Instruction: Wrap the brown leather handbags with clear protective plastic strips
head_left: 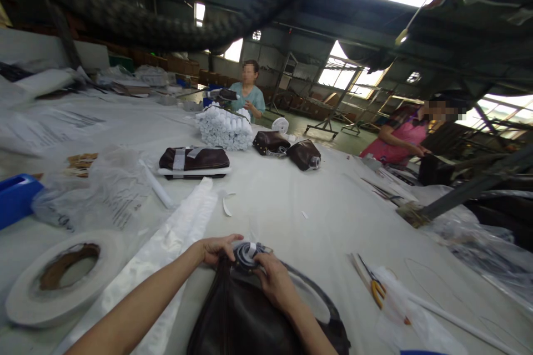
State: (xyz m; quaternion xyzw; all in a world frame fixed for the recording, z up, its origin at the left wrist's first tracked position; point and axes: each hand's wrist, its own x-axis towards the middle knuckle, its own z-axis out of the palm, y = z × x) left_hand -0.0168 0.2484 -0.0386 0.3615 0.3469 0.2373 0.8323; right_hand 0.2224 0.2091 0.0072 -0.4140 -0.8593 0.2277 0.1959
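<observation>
A dark brown leather handbag [245, 316] lies close to me at the bottom of the view, its top pointing away. At its top edge sits a coiled strap [249, 252] covered in greyish wrapping, with a white piece across it. My left hand [216, 249] pinches the bag's top corner beside the coil. From the right, my right hand [275, 277] has its thumb and fingers closed on the coil's other side. The bag's wrapped handle [320, 288] loops out to the right. Part of my right hand's grip is hidden behind the coil.
A large tape roll [25, 294] and white sheeting [183, 227] lie to the left. Scissors [377, 291] and plastic lie right. Farther off are a wrapped bag [195, 159], more handbags [306, 154], and white rolls [225, 130]. Two people [249, 94] work beyond.
</observation>
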